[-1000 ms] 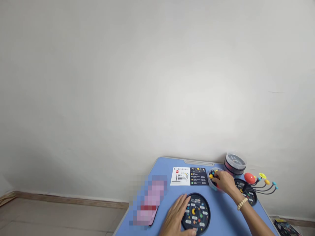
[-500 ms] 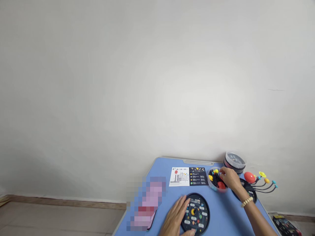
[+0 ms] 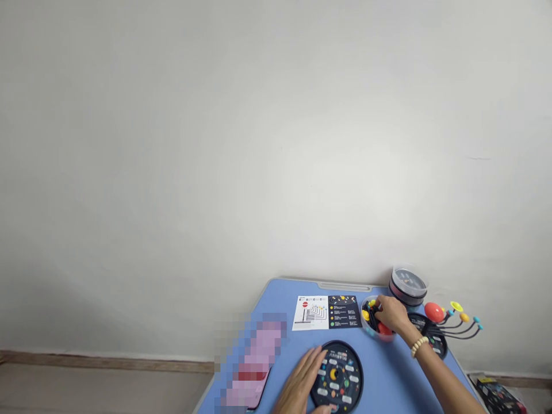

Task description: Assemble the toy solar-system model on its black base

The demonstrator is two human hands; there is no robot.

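Note:
My left hand (image 3: 299, 382) lies along the left edge of a round black base (image 3: 351, 379) printed with planets, fingers stretched out over its rim and thumb at its lower edge. To the upper right, my right hand (image 3: 393, 315) reaches into a clear round tub (image 3: 371, 334), its fingers bent down among black rods (image 3: 374, 314). What the fingertips hold, if anything, is hidden. Also in the tub are a red ball-shaped piece (image 3: 385, 330) and small yellow pieces (image 3: 365, 315).
Behind the base lies a printed instruction sheet (image 3: 310, 323). An assembled planet model (image 3: 433, 312) with curved arms stands right of the tub, partly behind my right forearm. A lidded tub (image 3: 409, 286) is at the back, a blurred pink phone (image 3: 256, 368) at left, a box (image 3: 500, 394) below right.
My right hand has moved lower and deeper into the tub, its fingers now down among the rods. My left hand stays at the base. The whole view has shifted slightly.

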